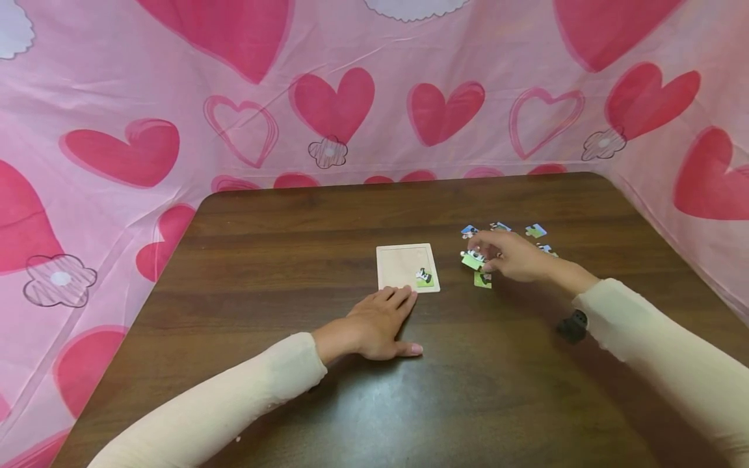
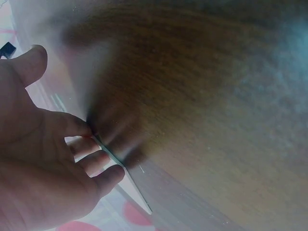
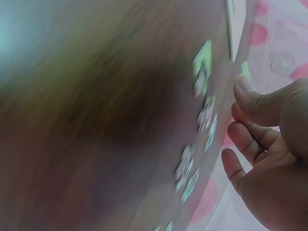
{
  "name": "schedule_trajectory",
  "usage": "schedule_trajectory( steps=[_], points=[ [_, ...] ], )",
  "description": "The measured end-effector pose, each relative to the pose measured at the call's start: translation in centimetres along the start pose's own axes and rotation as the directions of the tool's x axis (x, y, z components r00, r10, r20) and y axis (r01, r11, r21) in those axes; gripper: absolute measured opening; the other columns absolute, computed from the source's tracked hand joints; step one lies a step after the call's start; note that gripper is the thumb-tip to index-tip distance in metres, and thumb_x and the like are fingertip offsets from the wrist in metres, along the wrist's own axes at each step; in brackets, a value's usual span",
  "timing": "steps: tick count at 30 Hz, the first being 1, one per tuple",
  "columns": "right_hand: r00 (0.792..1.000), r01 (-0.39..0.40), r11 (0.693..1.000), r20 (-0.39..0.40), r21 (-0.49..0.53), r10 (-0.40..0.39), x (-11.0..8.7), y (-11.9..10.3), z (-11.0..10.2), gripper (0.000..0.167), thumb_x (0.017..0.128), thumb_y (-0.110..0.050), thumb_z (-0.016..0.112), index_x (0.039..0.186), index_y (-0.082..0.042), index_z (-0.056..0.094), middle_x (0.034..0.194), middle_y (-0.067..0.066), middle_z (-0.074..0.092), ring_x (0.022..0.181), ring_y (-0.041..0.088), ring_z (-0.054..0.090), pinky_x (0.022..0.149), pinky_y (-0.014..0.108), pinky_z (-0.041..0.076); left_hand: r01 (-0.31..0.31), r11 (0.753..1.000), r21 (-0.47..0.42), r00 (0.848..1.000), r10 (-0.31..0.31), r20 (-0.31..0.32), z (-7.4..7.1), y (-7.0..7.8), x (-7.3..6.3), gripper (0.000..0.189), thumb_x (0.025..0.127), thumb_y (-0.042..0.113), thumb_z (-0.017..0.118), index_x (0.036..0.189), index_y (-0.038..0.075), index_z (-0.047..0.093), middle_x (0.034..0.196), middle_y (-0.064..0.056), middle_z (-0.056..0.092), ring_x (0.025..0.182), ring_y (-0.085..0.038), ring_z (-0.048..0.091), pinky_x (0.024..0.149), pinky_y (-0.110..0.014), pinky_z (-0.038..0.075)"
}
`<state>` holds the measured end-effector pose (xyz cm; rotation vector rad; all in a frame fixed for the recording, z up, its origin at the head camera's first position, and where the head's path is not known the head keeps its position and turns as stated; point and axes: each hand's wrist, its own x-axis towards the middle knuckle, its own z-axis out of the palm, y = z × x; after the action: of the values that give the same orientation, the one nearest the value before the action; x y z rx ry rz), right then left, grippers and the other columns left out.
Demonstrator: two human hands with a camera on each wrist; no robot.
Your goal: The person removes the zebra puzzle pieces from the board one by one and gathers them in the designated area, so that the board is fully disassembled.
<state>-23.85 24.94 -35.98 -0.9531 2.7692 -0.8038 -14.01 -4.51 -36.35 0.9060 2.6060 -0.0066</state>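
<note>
A square wooden puzzle tray (image 1: 398,265) lies on the table, with one green puzzle piece showing a black-and-white figure (image 1: 424,279) in its near right corner. My left hand (image 1: 377,325) is spread beside it, palm down, fingertips touching the tray's near edge and thumb out to the right. In the left wrist view the fingers (image 2: 108,178) meet that edge. To the right of the tray, my right hand (image 1: 515,255) pinches a green-and-white puzzle piece (image 1: 471,261) between thumb and fingers, tilted above the table. The right wrist view shows that piece's green edge (image 3: 245,70) beyond the thumb.
Near the right hand lie loose pieces: a green one (image 1: 482,280) just below, blue ones (image 1: 469,231) (image 1: 535,230) behind, and another (image 1: 547,249) partly behind the wrist. A black device (image 1: 572,326) sits at the right cuff. Pink heart-print cloth (image 1: 398,156) hangs around the brown table (image 1: 281,247).
</note>
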Motion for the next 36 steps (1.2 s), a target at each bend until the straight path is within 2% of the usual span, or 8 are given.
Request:
schedule_trajectory(
  steps=[7, 14, 18, 23, 27, 32, 36],
  points=[
    [0.998, -0.052, 0.998, 0.028, -0.046, 0.054, -2.5, 1.6, -1.3, 0.035, 0.077, 0.008, 0.072, 0.108, -0.005, 0.061, 0.08, 0.001, 0.058, 0.077, 0.017, 0.052, 0.069, 0.036, 0.045, 0.005, 1.0, 0.008, 1.0, -0.005, 0.002, 0.1, 0.0, 0.0, 0.093, 0.089, 0.07, 0.044, 0.156, 0.013, 0.012, 0.162, -0.003, 0.01, 0.147, -0.022, 0.012, 0.116, -0.04, 0.019],
    [0.992, -0.097, 0.993, 0.071, -0.072, 0.102, -3.9, 2.6, -1.6, 0.034, 0.075, 0.005, 0.076, 0.105, -0.005, 0.062, 0.072, -0.003, 0.053, 0.067, 0.013, 0.048, 0.063, 0.03, 0.041, 0.006, 1.0, 0.001, 1.0, -0.006, 0.009, 0.0, 0.0, -0.1, 0.093, 0.089, 0.069, 0.044, 0.156, 0.013, 0.012, 0.162, -0.004, 0.01, 0.147, -0.022, 0.012, 0.116, -0.04, 0.019],
    [0.996, -0.057, 0.991, 0.063, -0.123, 0.065, -3.9, 2.7, -1.8, 0.035, 0.071, 0.004, 0.08, 0.101, -0.007, 0.065, 0.071, -0.004, 0.054, 0.067, 0.012, 0.048, 0.062, 0.031, 0.042, 0.01, 1.0, -0.005, 1.0, -0.01, 0.008, 0.0, 0.0, -0.1, 0.093, 0.089, 0.069, 0.045, 0.156, 0.013, 0.012, 0.162, -0.004, 0.01, 0.146, -0.022, 0.013, 0.116, -0.04, 0.019],
    [0.999, 0.039, 0.984, -0.016, -0.173, -0.043, -3.2, 2.3, -1.5, 0.033, 0.068, 0.001, 0.083, 0.097, -0.006, 0.068, 0.071, -0.003, 0.054, 0.068, 0.014, 0.048, 0.062, 0.03, 0.04, 0.011, 1.0, 0.0, 1.0, -0.011, 0.009, 0.0, 0.0, -0.1, 0.093, 0.089, 0.069, 0.044, 0.156, 0.013, 0.011, 0.162, -0.004, 0.009, 0.147, -0.022, 0.012, 0.116, -0.04, 0.019],
    [0.984, 0.123, 0.974, -0.103, -0.19, -0.144, -2.0, 1.4, -0.7, 0.03, 0.069, -0.001, 0.083, 0.096, -0.004, 0.069, 0.074, -0.001, 0.058, 0.073, 0.017, 0.049, 0.064, 0.033, 0.04, 0.009, 1.0, 0.004, 1.0, -0.009, 0.01, 0.1, 0.0, 0.0, 0.093, 0.089, 0.069, 0.044, 0.156, 0.013, 0.011, 0.162, -0.003, 0.009, 0.147, -0.022, 0.012, 0.116, -0.04, 0.019],
    [0.978, 0.141, 0.979, -0.133, -0.149, -0.162, -0.2, -0.2, 0.3, 0.028, 0.072, -0.001, 0.082, 0.096, -0.003, 0.069, 0.077, 0.001, 0.06, 0.076, 0.019, 0.051, 0.066, 0.035, 0.042, 0.008, 1.0, 0.005, 1.0, -0.008, 0.007, 0.1, 0.1, 0.0, 0.093, 0.089, 0.07, 0.044, 0.156, 0.013, 0.011, 0.162, -0.003, 0.009, 0.147, -0.022, 0.012, 0.116, -0.039, 0.019],
    [0.985, 0.124, 0.989, -0.107, -0.085, -0.133, 1.3, -1.4, 1.3, 0.028, 0.075, -0.003, 0.081, 0.101, -0.002, 0.068, 0.083, 0.005, 0.062, 0.08, 0.022, 0.051, 0.07, 0.037, 0.043, 0.008, 1.0, 0.009, 1.0, -0.009, 0.007, 0.1, 0.1, 0.1, 0.094, 0.088, 0.07, 0.044, 0.156, 0.013, 0.011, 0.162, -0.003, 0.009, 0.147, -0.022, 0.012, 0.116, -0.04, 0.019]
  ],
)
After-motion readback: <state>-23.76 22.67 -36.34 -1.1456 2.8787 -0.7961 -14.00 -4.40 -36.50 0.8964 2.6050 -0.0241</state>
